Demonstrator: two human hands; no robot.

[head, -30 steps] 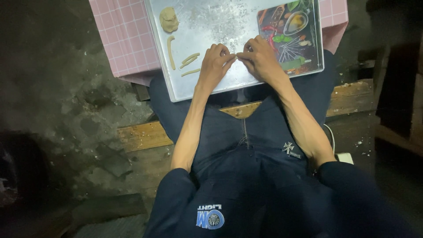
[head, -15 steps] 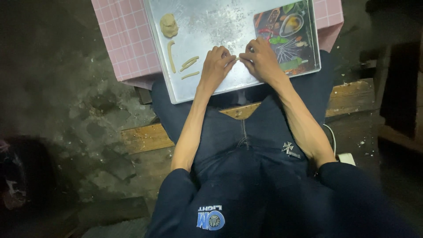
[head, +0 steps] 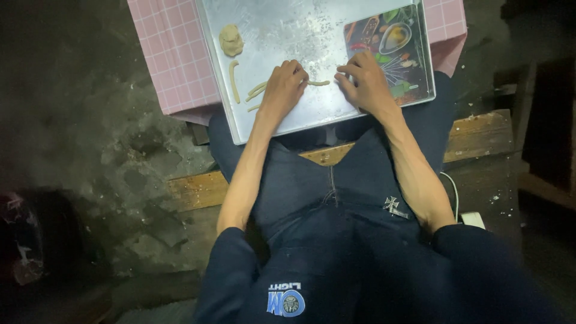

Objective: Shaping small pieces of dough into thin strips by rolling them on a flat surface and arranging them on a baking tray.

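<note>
A metal tray lies across my knees on a pink checked cloth. My left hand rests palm down on the tray, its fingertips on a thin strip of dough. My right hand lies beside it with fingers curled, close to the strip's other end. Left of my left hand lie several rolled dough strips and one long strip. A lump of dough sits near the tray's far left corner.
A colourful printed mat with food pictures lies in the tray's right part. I sit on a wooden plank over a dark, rough concrete floor. A white cable and plug lie at my right side.
My hands have moved apart, showing a thin dough strip between them. The view has shifted so the tray sits a little lower in the picture.
</note>
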